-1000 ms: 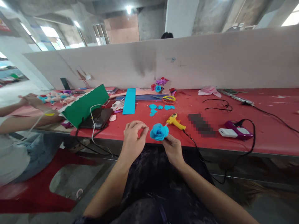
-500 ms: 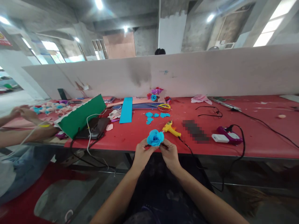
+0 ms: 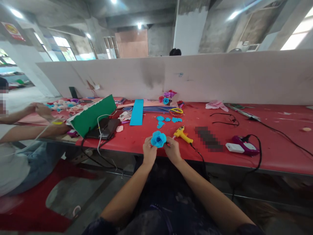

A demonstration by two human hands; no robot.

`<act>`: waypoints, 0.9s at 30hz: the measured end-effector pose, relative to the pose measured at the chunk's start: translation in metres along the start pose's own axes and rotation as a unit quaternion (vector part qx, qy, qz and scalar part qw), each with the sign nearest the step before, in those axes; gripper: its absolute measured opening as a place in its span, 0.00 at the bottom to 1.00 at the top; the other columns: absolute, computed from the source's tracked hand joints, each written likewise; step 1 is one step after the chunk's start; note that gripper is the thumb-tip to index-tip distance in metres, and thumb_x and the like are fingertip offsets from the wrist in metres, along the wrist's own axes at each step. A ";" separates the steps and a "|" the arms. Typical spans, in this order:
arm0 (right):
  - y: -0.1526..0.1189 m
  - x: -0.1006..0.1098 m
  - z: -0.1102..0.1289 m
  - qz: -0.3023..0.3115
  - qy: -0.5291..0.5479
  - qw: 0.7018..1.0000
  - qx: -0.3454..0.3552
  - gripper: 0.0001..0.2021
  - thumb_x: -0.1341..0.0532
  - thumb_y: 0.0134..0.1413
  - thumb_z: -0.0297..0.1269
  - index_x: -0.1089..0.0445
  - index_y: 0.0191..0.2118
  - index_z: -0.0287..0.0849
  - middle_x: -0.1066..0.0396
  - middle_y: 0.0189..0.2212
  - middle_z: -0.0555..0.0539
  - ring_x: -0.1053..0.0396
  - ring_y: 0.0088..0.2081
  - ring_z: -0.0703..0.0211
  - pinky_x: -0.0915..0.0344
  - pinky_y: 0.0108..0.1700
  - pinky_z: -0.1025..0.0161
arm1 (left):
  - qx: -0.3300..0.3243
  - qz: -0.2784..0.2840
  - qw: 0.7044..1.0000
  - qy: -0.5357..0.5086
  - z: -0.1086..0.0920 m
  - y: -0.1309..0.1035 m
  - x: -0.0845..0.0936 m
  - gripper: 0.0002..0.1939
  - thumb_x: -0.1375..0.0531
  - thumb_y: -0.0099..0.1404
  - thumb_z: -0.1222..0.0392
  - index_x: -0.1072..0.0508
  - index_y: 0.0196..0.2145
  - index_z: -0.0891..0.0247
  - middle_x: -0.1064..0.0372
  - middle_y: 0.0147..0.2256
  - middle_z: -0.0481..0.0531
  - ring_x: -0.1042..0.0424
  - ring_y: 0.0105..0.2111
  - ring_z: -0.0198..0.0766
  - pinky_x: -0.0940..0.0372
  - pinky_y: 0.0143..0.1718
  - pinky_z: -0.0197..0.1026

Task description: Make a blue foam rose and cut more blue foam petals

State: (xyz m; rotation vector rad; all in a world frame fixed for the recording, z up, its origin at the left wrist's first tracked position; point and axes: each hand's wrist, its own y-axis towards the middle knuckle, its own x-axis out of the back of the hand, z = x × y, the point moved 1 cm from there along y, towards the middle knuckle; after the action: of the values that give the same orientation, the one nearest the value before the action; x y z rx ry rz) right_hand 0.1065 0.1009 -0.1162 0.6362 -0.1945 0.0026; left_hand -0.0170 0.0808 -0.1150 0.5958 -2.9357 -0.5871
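Note:
A blue paper flower (image 3: pixel 158 139) is held up over the front edge of the red table (image 3: pixel 274 130). My left hand (image 3: pixel 149 150) grips it from the left, and my right hand (image 3: pixel 173 150) has its fingers pressed to its right side. Just right of the flower lies a yellow glue gun (image 3: pixel 183 134) with a black cord. Behind the flower, several loose blue petals (image 3: pixel 160 118) rest on the table. Scissors with yellow and red handles (image 3: pixel 176 112) lie farther back, near a small bunch of coloured flowers (image 3: pixel 167 98).
A blue paper strip (image 3: pixel 137 112) and a green board (image 3: pixel 94 116) stand left of the petals. At right are a purple device (image 3: pixel 244 145), glasses (image 3: pixel 226 119) and cords. Another person's arms (image 3: pixel 46 122) work at far left.
The view has turned slightly left and tilted. Both hands have moved a little with the flower, which now shows more of its open face.

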 end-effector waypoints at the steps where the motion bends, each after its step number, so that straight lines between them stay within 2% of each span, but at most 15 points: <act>1: -0.002 -0.001 0.000 0.002 -0.004 1.000 -0.004 0.09 0.43 0.50 0.31 0.25 0.28 0.44 0.23 0.31 0.47 0.29 0.34 0.54 0.34 0.40 0.59 | -0.002 -0.001 1.000 0.010 0.001 -0.001 0.002 0.06 0.38 0.52 0.63 0.23 0.30 0.60 0.24 0.35 0.52 0.28 0.41 0.44 0.34 0.43 0.42; 5: -0.006 -0.002 -0.004 0.006 -0.018 0.999 -0.027 0.10 0.43 0.51 0.33 0.27 0.23 0.43 0.25 0.26 0.48 0.30 0.31 0.54 0.35 0.37 0.60 | -0.007 0.028 0.999 0.021 0.000 -0.001 0.004 0.02 0.38 0.53 0.63 0.24 0.27 0.60 0.25 0.33 0.51 0.29 0.38 0.42 0.36 0.43 0.42; 9: -0.008 -0.002 -0.012 0.020 -0.016 0.999 -0.048 0.11 0.43 0.54 0.37 0.24 0.28 0.43 0.23 0.29 0.47 0.28 0.31 0.54 0.33 0.36 0.60 | 0.014 0.016 0.999 0.038 0.003 0.004 0.000 0.05 0.38 0.56 0.59 0.27 0.24 0.60 0.27 0.27 0.49 0.30 0.32 0.40 0.36 0.38 0.40; 13: -0.006 -0.001 -0.020 0.021 -0.025 0.997 -0.070 0.11 0.41 0.54 0.41 0.23 0.32 0.43 0.22 0.30 0.45 0.27 0.31 0.54 0.32 0.36 0.61 | -0.018 -0.017 0.997 0.069 0.008 0.011 -0.001 0.06 0.40 0.59 0.57 0.24 0.31 0.59 0.26 0.32 0.51 0.29 0.36 0.43 0.37 0.42 0.42; 17: -0.003 -0.001 -0.027 0.011 -0.052 0.995 -0.086 0.11 0.41 0.54 0.42 0.23 0.33 0.42 0.22 0.30 0.44 0.27 0.31 0.53 0.32 0.36 0.59 | -0.030 -0.062 0.991 0.113 0.012 0.021 0.005 0.05 0.40 0.58 0.61 0.27 0.25 0.58 0.27 0.31 0.53 0.30 0.39 0.46 0.39 0.45 0.44; 23: -0.005 -0.001 -0.029 0.028 -0.066 0.995 -0.074 0.11 0.41 0.55 0.42 0.23 0.34 0.43 0.22 0.32 0.43 0.26 0.32 0.52 0.32 0.37 0.57 | -0.017 -0.066 0.993 0.092 0.022 0.035 0.008 0.09 0.41 0.54 0.68 0.32 0.20 0.58 0.27 0.33 0.56 0.33 0.43 0.49 0.44 0.52 0.49; 27: -0.006 0.000 -0.026 0.036 -0.071 0.995 -0.068 0.10 0.41 0.55 0.41 0.23 0.34 0.43 0.22 0.33 0.43 0.25 0.34 0.51 0.31 0.39 0.57 | 0.011 -0.061 0.997 0.038 0.026 0.038 0.006 0.07 0.39 0.52 0.68 0.28 0.22 0.58 0.26 0.33 0.54 0.34 0.44 0.48 0.45 0.54 0.49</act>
State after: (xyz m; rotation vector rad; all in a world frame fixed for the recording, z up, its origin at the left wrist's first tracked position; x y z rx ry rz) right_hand 0.1112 0.1114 -0.1404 0.4936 -0.3514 0.0135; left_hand -0.0403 0.1193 -0.1242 0.7869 -2.8537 -0.5305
